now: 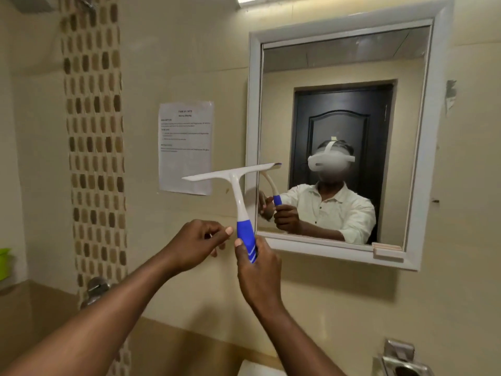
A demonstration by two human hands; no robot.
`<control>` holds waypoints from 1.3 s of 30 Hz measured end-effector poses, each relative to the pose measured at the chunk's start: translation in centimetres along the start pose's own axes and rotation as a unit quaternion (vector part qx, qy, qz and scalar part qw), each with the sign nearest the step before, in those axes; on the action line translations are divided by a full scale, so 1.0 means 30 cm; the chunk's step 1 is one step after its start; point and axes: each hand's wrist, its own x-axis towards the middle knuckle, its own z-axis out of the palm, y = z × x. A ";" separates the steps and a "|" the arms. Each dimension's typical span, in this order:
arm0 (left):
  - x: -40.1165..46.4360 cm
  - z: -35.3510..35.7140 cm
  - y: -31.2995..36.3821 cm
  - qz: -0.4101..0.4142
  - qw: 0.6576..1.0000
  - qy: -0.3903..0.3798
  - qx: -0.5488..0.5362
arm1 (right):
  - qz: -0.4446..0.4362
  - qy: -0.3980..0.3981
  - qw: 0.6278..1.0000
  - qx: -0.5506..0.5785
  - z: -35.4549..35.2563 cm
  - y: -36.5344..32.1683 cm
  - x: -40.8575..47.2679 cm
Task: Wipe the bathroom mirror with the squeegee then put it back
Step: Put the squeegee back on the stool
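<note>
Before mirror [344, 131], squeegee [238, 191] in right grip [257, 267]

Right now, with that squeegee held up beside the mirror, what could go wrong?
The white squeegee with the blue grip is held low on its handle by the right hand alone, so it may twist; the left hand sits beside it, seemingly not gripping. Its blade also reaches past the white mirror frame and might catch the edge or brush the taped paper sheet.
</note>
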 end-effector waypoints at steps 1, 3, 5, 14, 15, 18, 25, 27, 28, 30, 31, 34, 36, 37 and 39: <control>-0.001 0.006 0.014 -0.001 1.000 0.002 -0.024 | -0.002 -0.005 1.000 0.003 -0.007 -0.005 0.004; -0.006 0.021 0.040 -0.001 0.999 0.005 -0.053 | -0.004 -0.018 1.000 0.008 -0.022 -0.012 0.008; -0.013 0.040 0.060 0.002 0.997 0.000 -0.075 | -0.010 -0.028 1.000 0.003 -0.036 -0.015 0.012; -0.012 0.094 0.094 -0.004 0.988 0.009 -0.151 | -0.014 -0.060 0.998 0.025 -0.057 -0.009 0.016; -0.011 0.094 0.089 -0.004 0.988 0.010 -0.153 | -0.015 -0.061 0.998 0.020 -0.056 -0.008 0.017; -0.003 0.088 0.072 -0.003 0.987 0.016 -0.158 | -0.013 -0.066 0.998 0.012 -0.041 -0.007 0.019; 0.010 0.033 -0.014 -0.002 0.984 0.012 -0.178 | 0.002 -0.055 0.998 -0.020 0.060 -0.011 0.024; 0.010 0.002 -0.049 0.001 0.983 0.009 -0.185 | 0.011 -0.058 0.998 -0.024 0.107 -0.015 0.024; 0.011 -0.013 -0.067 0.003 0.982 0.008 -0.188 | 0.013 -0.059 0.998 -0.026 0.131 -0.017 0.025; 0.014 -0.040 -0.103 0.005 0.980 0.009 -0.197 | 0.016 -0.060 0.998 -0.026 0.174 -0.023 0.027; 0.016 -0.056 -0.122 0.007 0.979 0.011 -0.203 | 0.018 -0.061 0.998 -0.025 0.196 -0.028 0.027; 0.020 -0.096 -0.183 0.011 0.976 0.017 -0.215 | 0.024 -0.066 0.997 -0.022 0.258 -0.043 0.024; 0.023 -0.117 -0.226 0.010 0.976 0.020 -0.218 | 0.032 -0.073 0.997 -0.022 0.295 -0.048 0.023; 0.023 -0.127 -0.249 0.010 0.975 0.021 -0.222 | 0.039 -0.078 0.996 -0.023 0.315 -0.050 0.022; 0.024 -0.144 -0.294 0.012 0.973 0.026 -0.228 | 0.061 -0.090 0.994 -0.024 0.351 -0.055 0.019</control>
